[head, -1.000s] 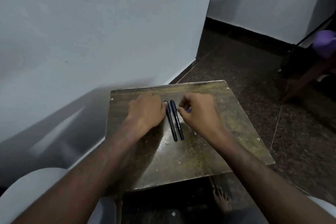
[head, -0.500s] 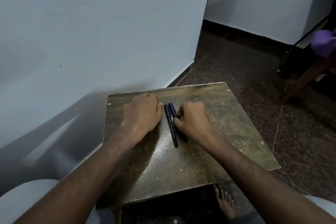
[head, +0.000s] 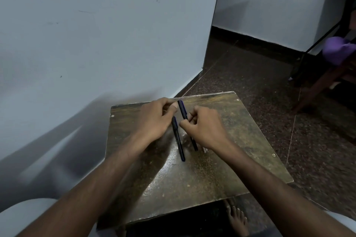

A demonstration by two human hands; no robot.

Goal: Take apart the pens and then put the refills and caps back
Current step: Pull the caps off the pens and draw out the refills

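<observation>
Two dark pens are on a small worn wooden table (head: 221, 169). The left pen (head: 178, 140) lies flat on the tabletop, pointing away from me. My right hand (head: 206, 131) grips the right pen (head: 183, 110) around its middle, with the capped far end tilted up and its near end by the table. My left hand (head: 154, 119) hovers just left of that pen, thumb and forefinger curled at its cap end. Whether they pinch the cap is unclear.
A pale wall rises close along the table's left and far sides. A small pale object (head: 205, 149) peeks out by my right wrist. A bare foot (head: 237, 217) shows under the near edge. A wooden chair with a purple item (head: 335, 50) stands far right.
My right hand has taken hold of the right pen and lifted its far end up and away from the left pen. My left hand has risen off the table and moved towards the cap.
</observation>
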